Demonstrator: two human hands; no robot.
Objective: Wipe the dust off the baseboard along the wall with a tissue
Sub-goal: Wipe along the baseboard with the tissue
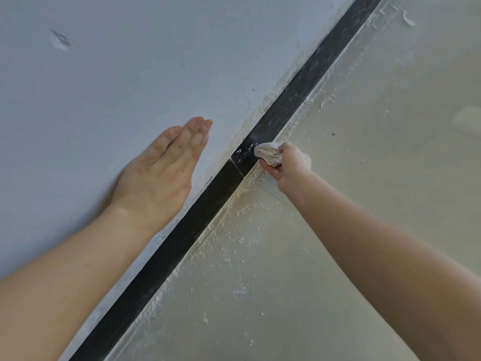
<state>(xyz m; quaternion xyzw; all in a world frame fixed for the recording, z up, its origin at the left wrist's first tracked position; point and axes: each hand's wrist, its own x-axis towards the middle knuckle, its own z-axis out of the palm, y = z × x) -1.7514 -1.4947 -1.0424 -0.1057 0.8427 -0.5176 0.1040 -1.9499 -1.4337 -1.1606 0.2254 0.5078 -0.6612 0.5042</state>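
Note:
A black baseboard (197,217) runs diagonally from the bottom left to the top right, between the wall and the floor. Its upper stretch beyond the tissue looks grey with dust and white smears. My right hand (289,165) grips a crumpled white tissue (268,153) and presses it against the baseboard just past a joint in the strip. My left hand (161,168) lies flat on the wall with straight fingers, a short way left of the tissue.
The pale grey wall (117,61) fills the upper left, with a small dent near its top left. The beige floor (364,178) at the right carries white dust and plaster specks along the baseboard's edge.

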